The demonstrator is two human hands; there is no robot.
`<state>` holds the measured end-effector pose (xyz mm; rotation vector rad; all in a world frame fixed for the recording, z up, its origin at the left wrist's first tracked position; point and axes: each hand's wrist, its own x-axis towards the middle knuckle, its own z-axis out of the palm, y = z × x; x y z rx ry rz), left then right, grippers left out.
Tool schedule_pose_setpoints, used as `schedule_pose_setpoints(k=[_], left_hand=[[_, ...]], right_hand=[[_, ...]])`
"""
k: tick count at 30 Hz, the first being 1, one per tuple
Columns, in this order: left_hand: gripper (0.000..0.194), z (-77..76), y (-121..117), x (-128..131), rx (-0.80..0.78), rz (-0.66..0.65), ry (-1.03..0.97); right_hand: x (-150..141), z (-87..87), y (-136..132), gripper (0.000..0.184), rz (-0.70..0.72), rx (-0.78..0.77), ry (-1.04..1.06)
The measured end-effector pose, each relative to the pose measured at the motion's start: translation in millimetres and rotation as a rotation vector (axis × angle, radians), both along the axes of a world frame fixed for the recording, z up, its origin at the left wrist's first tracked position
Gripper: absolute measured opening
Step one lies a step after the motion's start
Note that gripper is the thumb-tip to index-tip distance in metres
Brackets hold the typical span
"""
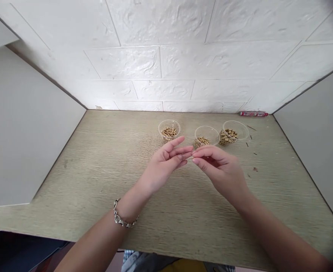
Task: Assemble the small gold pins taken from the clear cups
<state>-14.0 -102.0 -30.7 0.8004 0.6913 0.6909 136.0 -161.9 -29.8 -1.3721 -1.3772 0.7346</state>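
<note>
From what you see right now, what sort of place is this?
Probably a small booth for handwork: a wood-grain board, white side panels, and clear plastic cups of small brass-coloured pieces.

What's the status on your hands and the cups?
Left hand and right hand raised, fingertips together; anything held too small to tell. Three clear cups of brass pieces ahead. Loose bits right of them.

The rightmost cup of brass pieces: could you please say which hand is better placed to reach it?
Probably the right hand: it sits nearer that cup, while the left hand lies farther off.
</note>
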Motion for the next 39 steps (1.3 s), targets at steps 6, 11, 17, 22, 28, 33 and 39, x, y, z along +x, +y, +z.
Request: schedule_pose_setpoints(k=[6,11,17,22,28,33,39], left_hand=[[0.044,1.1,-1,-2,-0.070,-0.005,-0.023],[0.072,2.9,-2,-1,-0.094,0.005,-0.034],[0.084,-8.6,-2,3,0.332,0.143,0.198],[0.080,-9.7,-7,4,0.464,0.212,0.207],[0.058,-9.5,-8,5,0.437,0.226,0.210],[0.054,-4.7,-6,6,0.280,0.160,0.096],[0.035,-3.6,-7,4,0.170,0.031,-0.019]], right_hand=[[3,-10.4,-4,0.002,-0.044,0.029,0.053],[6,-10.0,-8,0.002,-0.045,0.052,0.011],[7,-11.9,-8,0.001,-0.079,0.111,-0.039],[7,-12.0,-8,0.003,-0.060,0.131,-0.029],[7,-11.3,-9,0.003,-0.071,0.135,0.004],[7,-10.8,-9,0.007,-0.131,0.248,-0.105],[3,-9.7,-11,0.014,-0.134,0.470,-0.348]])
